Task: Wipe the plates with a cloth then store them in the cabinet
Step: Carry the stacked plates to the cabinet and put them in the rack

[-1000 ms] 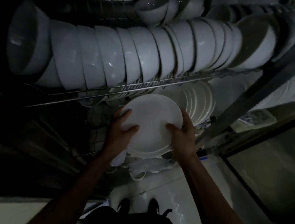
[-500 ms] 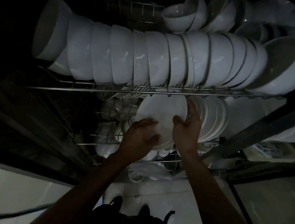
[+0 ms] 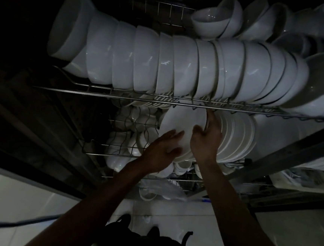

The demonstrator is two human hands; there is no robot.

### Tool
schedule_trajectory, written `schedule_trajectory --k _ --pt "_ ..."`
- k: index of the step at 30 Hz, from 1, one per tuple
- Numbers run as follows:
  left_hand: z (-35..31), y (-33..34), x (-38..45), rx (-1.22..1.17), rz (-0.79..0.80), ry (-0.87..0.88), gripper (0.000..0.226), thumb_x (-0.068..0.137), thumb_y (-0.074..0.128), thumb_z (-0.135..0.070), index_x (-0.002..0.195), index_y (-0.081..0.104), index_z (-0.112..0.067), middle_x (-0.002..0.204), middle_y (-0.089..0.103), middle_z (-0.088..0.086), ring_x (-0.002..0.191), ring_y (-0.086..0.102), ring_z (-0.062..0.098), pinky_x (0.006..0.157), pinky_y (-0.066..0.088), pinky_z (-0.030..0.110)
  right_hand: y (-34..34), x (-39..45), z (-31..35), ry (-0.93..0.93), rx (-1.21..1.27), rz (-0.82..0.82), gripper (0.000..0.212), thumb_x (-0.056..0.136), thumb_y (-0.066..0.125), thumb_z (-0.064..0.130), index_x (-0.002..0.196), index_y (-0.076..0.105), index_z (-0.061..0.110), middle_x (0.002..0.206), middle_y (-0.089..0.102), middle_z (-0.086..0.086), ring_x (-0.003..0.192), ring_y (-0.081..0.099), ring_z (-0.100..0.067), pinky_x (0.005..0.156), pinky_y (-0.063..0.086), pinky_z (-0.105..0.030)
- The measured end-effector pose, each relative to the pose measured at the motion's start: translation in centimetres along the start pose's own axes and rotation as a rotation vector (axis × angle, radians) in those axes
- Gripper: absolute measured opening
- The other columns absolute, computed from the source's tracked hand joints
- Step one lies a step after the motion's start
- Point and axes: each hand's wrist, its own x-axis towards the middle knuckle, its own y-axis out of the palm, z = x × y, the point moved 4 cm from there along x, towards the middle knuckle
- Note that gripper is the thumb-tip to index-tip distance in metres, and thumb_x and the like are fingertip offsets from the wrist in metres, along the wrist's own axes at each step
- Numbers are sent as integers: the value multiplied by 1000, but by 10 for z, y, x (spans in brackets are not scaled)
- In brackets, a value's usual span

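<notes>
Two hands are reaching into a dark cabinet full of white dishes. The plate (image 3: 182,122) they hold stands on its edge in the lower wire rack (image 3: 103,153), just under the metal bar of the upper rack (image 3: 101,93). There is very little room above the plate, since its top rim is almost at that bar. On its right, a row of plates (image 3: 238,137) stands packed close, right beside it. On its left, the lower rack has some open wire slots, with small white cups (image 3: 130,120) behind them.

The plate is round, white and plain, and it tilts a bit.

The left hand (image 3: 162,148) lies across the lower left of the plate with its fingers out fairly straight, pressing on the face. The right hand (image 3: 206,138) grips the plate's right rim, thumb on the front and fingers curled behind, between this plate and the row. Both arms reach up from below.

A long row of white bowls (image 3: 181,65) sits on the upper rack.
</notes>
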Motion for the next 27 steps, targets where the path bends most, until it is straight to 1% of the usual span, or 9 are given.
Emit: schedule_trajectory --k 5,6,10,13,18,20,22,23,27 --pt "10 2 7 -65 15 -3 59 100 62 -19 153 38 -28 166 23 7 153 19 20 124 25 46 2 3 -6 4 -52 -3 73 82 46 -17 149 46 12 146 52 -7 138 43 -18 112 31 -18" --pt "11 3 7 -65 6 -4 59 99 62 -18 153 39 -27 165 24 8 153 20 20 124 25 45 2 3 -6 -2 -58 3 73 81 46 -17 149 46 11 146 52 -8 139 43 -18 112 31 -19" --pt "14 5 9 53 -8 -3 59 101 59 -15 155 35 -22 165 23 12 153 19 26 124 21 41 7 6 -9 14 -55 32 71 84 49 -16 149 44 10 145 52 -10 137 45 -22 116 36 -32" --pt "20 3 8 110 -5 -28 59 103 55 -13 156 31 -20 167 18 12 155 13 26 125 18 42 12 1 -14 50 -83 37 72 87 50 -15 152 38 12 149 47 -11 138 42 -22 110 31 -20" --pt "24 -3 1 122 -40 29 56 103 54 -8 154 34 -16 165 23 12 155 13 22 125 17 38 20 -10 -17 38 -89 40 73 89 49 -17 155 32 11 154 39 -15 142 37 -25 108 26 -14" --pt "24 -3 -2 127 -75 54 54 102 54 -6 152 38 -12 162 29 15 154 18 25 125 19 40 21 -11 -16 27 -120 56 75 89 51 -15 156 30 13 156 35 -16 142 37 -27 112 29 -21" --pt "24 -4 -3 143 -109 72 52 101 57 -6 150 42 -9 159 34 17 153 23 28 124 23 43 20 -12 -16 -13 -147 66 77 88 54 -14 156 29 13 155 32 -18 141 37 -31 115 36 -41" --pt "25 -4 -4 154 -123 80 51 101 58 -6 149 44 -8 158 36 18 152 25 29 124 24 45 19 -14 -16 -33 -165 60 77 87 56 -13 155 30 12 153 32 -18 141 36 -32 115 37 -46" --pt "29 -6 -7 184 -181 82 48 100 59 -6 146 50 -9 155 42 15 151 28 27 123 26 44 18 -20 -25 -35 -283 75 79 87 61 -5 156 25 9 155 23 -21 142 24 -38 119 25 -48"
